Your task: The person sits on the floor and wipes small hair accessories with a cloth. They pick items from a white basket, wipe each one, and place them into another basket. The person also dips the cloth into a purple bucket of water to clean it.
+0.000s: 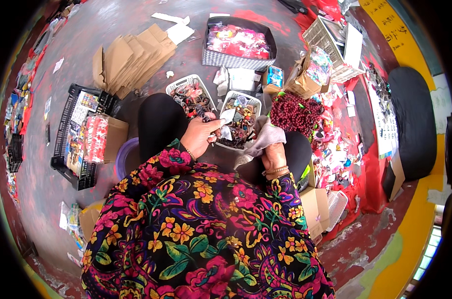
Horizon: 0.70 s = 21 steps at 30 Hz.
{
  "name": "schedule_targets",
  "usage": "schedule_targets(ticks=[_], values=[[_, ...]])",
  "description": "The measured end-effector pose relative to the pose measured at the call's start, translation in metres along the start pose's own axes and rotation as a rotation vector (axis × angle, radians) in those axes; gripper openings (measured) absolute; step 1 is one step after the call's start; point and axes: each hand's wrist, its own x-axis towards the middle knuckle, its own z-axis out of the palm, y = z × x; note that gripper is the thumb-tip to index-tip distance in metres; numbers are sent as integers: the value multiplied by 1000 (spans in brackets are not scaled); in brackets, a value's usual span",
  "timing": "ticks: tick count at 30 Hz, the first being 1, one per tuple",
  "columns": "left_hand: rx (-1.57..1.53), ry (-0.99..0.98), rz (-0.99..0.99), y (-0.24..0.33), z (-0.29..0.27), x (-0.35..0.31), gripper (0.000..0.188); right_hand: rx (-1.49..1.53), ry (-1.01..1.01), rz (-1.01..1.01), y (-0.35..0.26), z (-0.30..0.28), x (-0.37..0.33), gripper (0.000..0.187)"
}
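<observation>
Over my lap, my left hand (198,137) is closed in a pinch, with a small white scrap (228,115) at its fingertips. My right hand (274,157) grips a greyish-pink cloth (267,138), which hides most of the fingers. Between and beyond the hands stands a white plastic basket (259,101) full of small dark and coloured items that look like hair ties. A second white basket (172,85) with similar dark items sits to its left, just past my left hand. More white material (226,132) shows beside my left fingers.
Ahead is a checked box (236,62) of pink packages. Flattened cardboard (131,62), a black crate (89,180) and a purple basin (124,158) lie left. A dark red beaded heap (296,113), an open carton (301,85) and a beige crate (345,74) stand right.
</observation>
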Motion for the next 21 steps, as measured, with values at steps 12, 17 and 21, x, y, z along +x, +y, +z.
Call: schedule_targets(ticks=[12,17,21], values=[[376,80,192,-3,18,-8,18,-1779,-314,-338,-23,66,-7,47],[491,6,158,-2,16,-8,16,-622,-175,7,6,43,-12,18],[419,-92,135,-1,14,-9,10,363,-119,240,28,22,-11,17]])
